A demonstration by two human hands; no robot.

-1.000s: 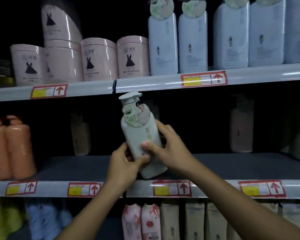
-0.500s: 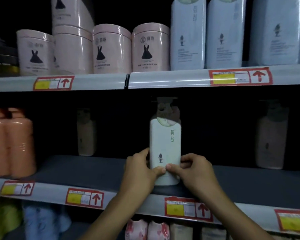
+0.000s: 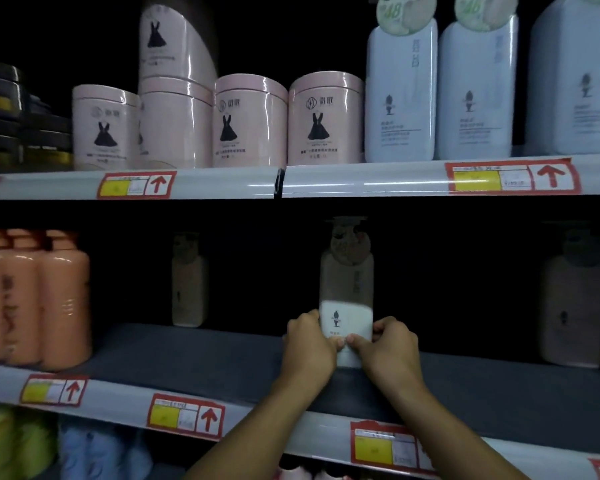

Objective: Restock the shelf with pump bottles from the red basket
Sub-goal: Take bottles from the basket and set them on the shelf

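A white pump bottle [image 3: 346, 292] stands upright on the dark middle shelf [image 3: 194, 355], its upper half in shadow. My left hand [image 3: 309, 344] grips its lower left side and my right hand [image 3: 388, 348] grips its lower right side, thumbs meeting on the front near the base. Two like bottles stand deeper on the same shelf, one to the left [image 3: 189, 278] and one to the right [image 3: 574, 299]. The red basket is out of view.
Orange bottles [image 3: 39, 296] crowd the left end of the middle shelf. Pink tubs [image 3: 250, 123] and tall white bottles [image 3: 400, 91] fill the upper shelf. Price labels line the shelf rails [image 3: 187, 415]. More goods sit on the shelf below.
The bottle went from tilted in the air to upright on the shelf, then slid deeper into shadow. Both hands stayed on it. The camera moved closer.
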